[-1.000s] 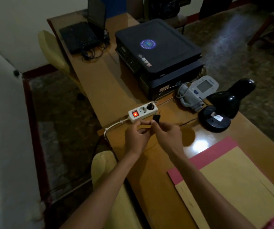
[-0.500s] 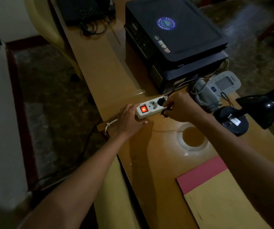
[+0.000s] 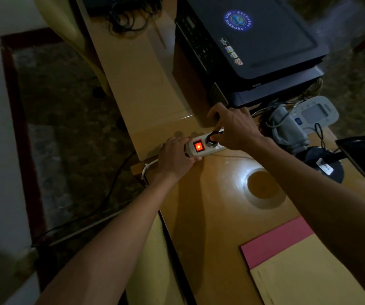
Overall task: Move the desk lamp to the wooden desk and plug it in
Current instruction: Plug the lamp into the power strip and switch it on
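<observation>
On the wooden desk [image 3: 210, 216], far right, the desk lamp [image 3: 340, 159] already stands; its plug [image 3: 212, 137] has gone from held in the air a second ago to the socket of the power strip [image 3: 205, 147]. Right hand [image 3: 235, 128] is pinching the plug, pushing it in. Left hand [image 3: 175, 159] has dropped onto the strip's near-left end, clamping it. Switch [image 3: 198, 146] glows red. Judging: plug nearly seated, task almost done.

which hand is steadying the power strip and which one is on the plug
The left hand presses down the switch end of the white power strip; the right hand grips the black plug at the socket beside the lit red switch.
</observation>
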Demonstrator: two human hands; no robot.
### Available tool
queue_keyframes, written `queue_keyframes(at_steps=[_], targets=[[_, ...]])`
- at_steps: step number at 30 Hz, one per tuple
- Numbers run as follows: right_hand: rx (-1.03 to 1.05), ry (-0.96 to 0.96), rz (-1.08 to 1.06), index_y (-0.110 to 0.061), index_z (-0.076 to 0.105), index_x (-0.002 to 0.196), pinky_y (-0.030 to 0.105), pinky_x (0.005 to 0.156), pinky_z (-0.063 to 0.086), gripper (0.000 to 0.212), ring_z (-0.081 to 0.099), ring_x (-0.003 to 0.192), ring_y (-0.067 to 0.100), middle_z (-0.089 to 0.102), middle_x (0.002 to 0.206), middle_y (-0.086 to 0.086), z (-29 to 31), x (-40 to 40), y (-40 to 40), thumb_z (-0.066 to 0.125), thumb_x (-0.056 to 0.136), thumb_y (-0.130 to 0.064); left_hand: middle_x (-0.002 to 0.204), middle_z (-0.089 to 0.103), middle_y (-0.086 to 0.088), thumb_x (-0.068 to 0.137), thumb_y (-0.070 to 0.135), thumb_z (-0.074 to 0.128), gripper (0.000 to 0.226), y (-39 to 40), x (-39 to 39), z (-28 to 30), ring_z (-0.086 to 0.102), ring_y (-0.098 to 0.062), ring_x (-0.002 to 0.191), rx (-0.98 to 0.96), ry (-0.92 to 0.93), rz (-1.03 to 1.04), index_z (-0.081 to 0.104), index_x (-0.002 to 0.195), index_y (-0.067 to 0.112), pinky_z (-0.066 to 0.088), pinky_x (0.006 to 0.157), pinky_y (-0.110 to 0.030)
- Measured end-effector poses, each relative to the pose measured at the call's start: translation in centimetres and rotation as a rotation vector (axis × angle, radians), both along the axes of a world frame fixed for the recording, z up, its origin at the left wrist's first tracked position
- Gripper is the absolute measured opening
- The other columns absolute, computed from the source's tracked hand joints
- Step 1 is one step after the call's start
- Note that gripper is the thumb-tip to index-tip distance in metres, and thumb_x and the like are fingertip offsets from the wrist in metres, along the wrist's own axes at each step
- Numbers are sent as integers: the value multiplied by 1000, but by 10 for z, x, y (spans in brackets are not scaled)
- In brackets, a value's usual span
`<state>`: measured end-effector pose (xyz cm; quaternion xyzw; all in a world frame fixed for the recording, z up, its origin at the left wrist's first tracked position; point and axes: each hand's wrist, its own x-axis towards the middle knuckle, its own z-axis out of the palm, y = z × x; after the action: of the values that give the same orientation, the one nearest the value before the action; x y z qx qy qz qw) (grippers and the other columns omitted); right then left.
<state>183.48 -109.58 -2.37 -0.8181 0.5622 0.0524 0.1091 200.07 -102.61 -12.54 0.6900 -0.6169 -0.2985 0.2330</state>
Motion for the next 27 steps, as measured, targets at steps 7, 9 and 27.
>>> queue_keyframes(at_steps=[7, 9, 27], targets=[[6, -13, 4, -23, 43, 137, 43, 110, 29, 61, 65, 116, 19, 73, 111, -6, -18, -3, 2, 77, 86, -26, 128, 66, 2, 70, 53, 83, 68, -3, 0, 0, 53, -20, 124, 19, -77, 7, 61, 130, 29, 36, 97, -38], [-18, -39, -16, -24, 45, 134, 43, 107, 30, 59, 65, 114, 19, 73, 108, -6, -25, -4, 3, 77, 85, -26, 126, 68, 2, 69, 51, 85, 68, -3, 0, 2, 55, -20, 121, -2, -80, 21, 63, 129, 28, 35, 92, -36], [-322, -203, -151, -25, 51, 136, 35, 88, 37, 55, 50, 108, 25, 66, 115, 4, -31, -17, 47, 68, 88, -46, 139, 57, -3, 73, 56, 81, 75, -1, 0, 24, 47, -28, 133, 170, -200, -87, 53, 137, 30, 41, 107, -51]])
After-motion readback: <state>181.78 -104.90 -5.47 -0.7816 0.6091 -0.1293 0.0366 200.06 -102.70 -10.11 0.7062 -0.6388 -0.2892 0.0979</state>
